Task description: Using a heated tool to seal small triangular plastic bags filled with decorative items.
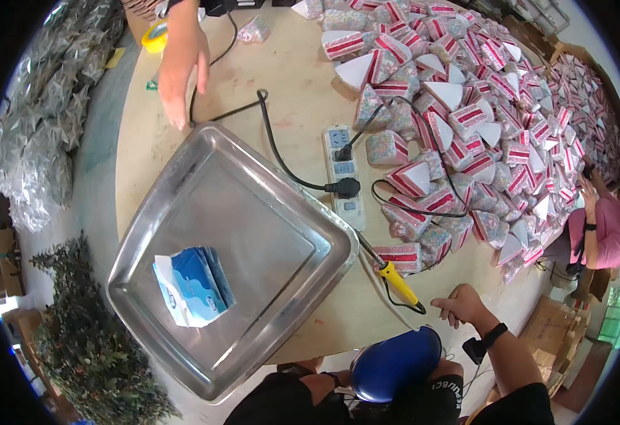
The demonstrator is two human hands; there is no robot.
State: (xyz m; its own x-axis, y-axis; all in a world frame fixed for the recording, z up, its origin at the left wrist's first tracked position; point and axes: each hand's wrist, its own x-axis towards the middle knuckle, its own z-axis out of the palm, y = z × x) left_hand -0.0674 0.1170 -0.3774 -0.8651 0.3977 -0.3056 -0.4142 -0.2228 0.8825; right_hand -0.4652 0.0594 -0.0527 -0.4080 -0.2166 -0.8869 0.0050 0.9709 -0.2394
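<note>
My right hand (461, 306) hovers off the table's near right edge, its fingers loosely curled, with nothing visible in them. Just left of it lies a soldering iron (401, 285) with a yellow handle, its metal shaft beside the tray's rim. Low in the middle, my left hand (344, 379) is beside a round blue seat-like object (398, 363); its fingers are hidden. A large metal tray (282, 340) fills the table's left part. Inside it rests a blue and white tissue pack (195, 287), its top torn open.
A white power strip (343, 170) with black plugs and cords stands between tray and a big heap of wrapped toy cake slices (459, 120). Another person's hand (182, 71) reaches over the tray's far corner, near yellow tape (155, 37). A person in pink (607, 237) works at far right.
</note>
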